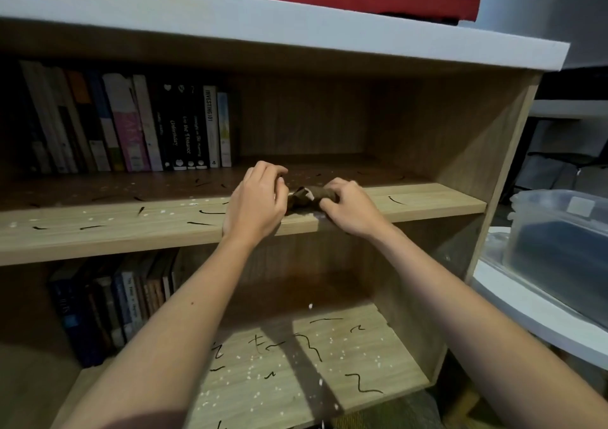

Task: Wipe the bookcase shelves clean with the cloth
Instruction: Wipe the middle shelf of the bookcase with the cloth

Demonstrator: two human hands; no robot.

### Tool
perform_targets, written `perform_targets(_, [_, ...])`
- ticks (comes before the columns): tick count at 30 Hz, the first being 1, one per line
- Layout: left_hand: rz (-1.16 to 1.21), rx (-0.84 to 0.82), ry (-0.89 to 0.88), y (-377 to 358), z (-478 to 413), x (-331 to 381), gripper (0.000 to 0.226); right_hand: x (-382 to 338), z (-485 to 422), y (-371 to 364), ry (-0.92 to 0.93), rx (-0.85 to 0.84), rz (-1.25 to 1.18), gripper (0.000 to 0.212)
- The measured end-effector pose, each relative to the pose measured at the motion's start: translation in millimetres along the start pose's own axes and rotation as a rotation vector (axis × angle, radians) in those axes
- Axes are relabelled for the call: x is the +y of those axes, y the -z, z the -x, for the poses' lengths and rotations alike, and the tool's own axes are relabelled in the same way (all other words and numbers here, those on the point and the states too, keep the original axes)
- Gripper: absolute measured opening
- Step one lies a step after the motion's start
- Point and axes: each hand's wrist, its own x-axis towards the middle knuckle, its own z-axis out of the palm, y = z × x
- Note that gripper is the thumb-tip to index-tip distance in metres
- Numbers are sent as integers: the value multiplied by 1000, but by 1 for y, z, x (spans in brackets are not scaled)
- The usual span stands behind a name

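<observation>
Near the front edge of the upper shelf (427, 202), which is speckled with white crumbs and dark squiggles, the bunched brown cloth (306, 198) is gripped at its left end by the left hand (256, 203) and at its right end by the right hand (352, 210).

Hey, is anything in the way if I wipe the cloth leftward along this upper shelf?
Nothing along the front: left of the cloth, the shelf carries only black marks and white specks. Farther back on the left, a row of books stands on it, blocking the rear part.
</observation>
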Motion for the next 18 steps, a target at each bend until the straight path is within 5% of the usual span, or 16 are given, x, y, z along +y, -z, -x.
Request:
perform_targets(5, [240,-40,54,9,-2,-1,26,-6,10,19,-37,89,-253,12])
perform_targets(10, [361,-56,152,16,-5,0,24,-10,8,0,-18,35,17,27])
perform_targets(13, [276,-162,143,21,-5,-5,25,-19,19,3,29,-80,-121,19])
perform_targets(18, [-21,-297,122,30,-2,-22,36,-18,9,4,-13,69,-26,32])
